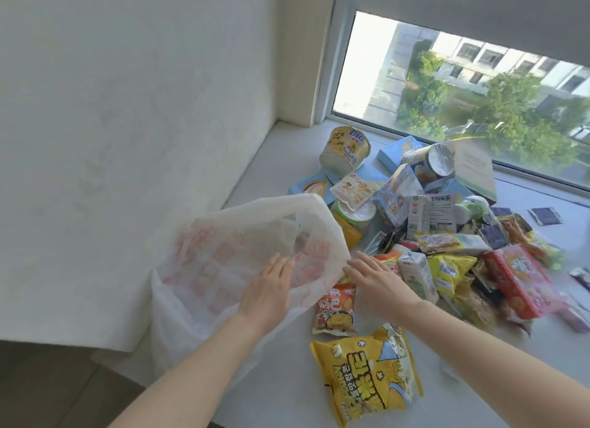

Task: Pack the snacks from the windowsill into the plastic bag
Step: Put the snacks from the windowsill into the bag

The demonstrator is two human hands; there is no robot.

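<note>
A white plastic bag (pixel 223 255) with faded red print lies on the left part of the windowsill (pixel 274 159), its lower end hanging over the front edge. My left hand (pixel 268 287) rests flat on the bag with straight fingers. My right hand (pixel 380 284) lies open at the bag's right edge, fingers straight and touching the plastic. A heap of snacks (pixel 447 236) covers the sill to the right. An orange snack pack (pixel 335 309) lies just under my right hand. A yellow popcorn bag (pixel 367 373) sits nearest the front edge.
A yellow instant-noodle cup (pixel 346 149) lies on its side at the back, near the window (pixel 463 85). Blue boxes, a round tin (pixel 431 162) and a red box (pixel 517 277) are in the heap. A white wall (pixel 127 140) closes the left side.
</note>
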